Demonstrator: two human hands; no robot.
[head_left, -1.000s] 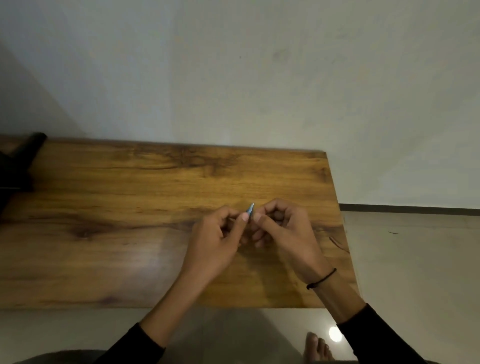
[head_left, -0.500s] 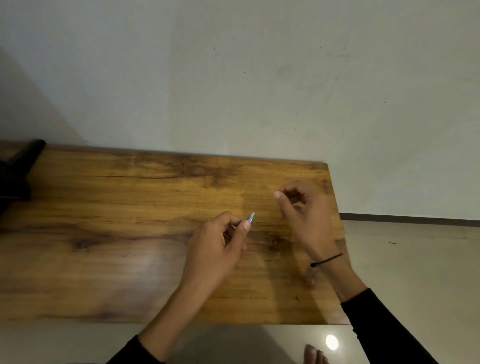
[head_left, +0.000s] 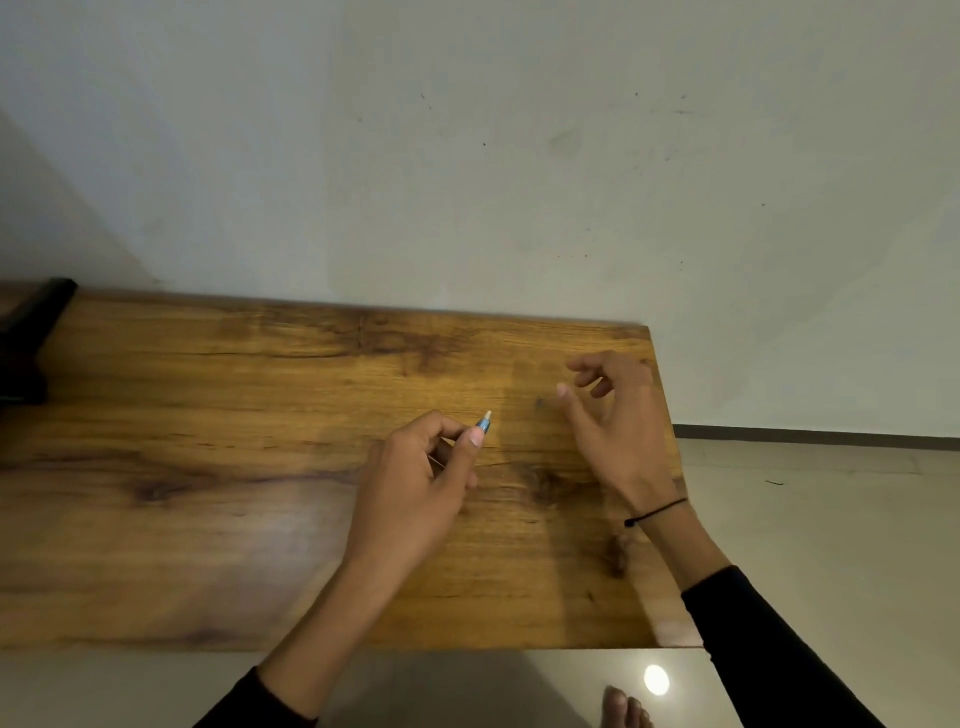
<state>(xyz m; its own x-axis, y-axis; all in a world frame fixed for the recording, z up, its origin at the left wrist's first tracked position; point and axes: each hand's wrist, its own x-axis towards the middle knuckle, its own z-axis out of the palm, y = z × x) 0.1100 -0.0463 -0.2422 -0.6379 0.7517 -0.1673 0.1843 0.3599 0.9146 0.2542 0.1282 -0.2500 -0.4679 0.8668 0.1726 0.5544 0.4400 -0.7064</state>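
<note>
while our left hand (head_left: 415, 483) is pinching a small blue stick (head_left: 482, 427) between thumb and fingers, its white tip (head_left: 488, 414) is poking out above the wooden table (head_left: 208, 467). our right hand (head_left: 618, 415) is hovering near it, fingers loosely spread, holding nothing.

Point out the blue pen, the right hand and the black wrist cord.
blue pen (head_left: 483, 424): head view, on its exposed blue tip.
right hand (head_left: 618, 436): head view, on the middle of the hand.
black wrist cord (head_left: 657, 513): head view, on the strand across the right wrist.
</note>
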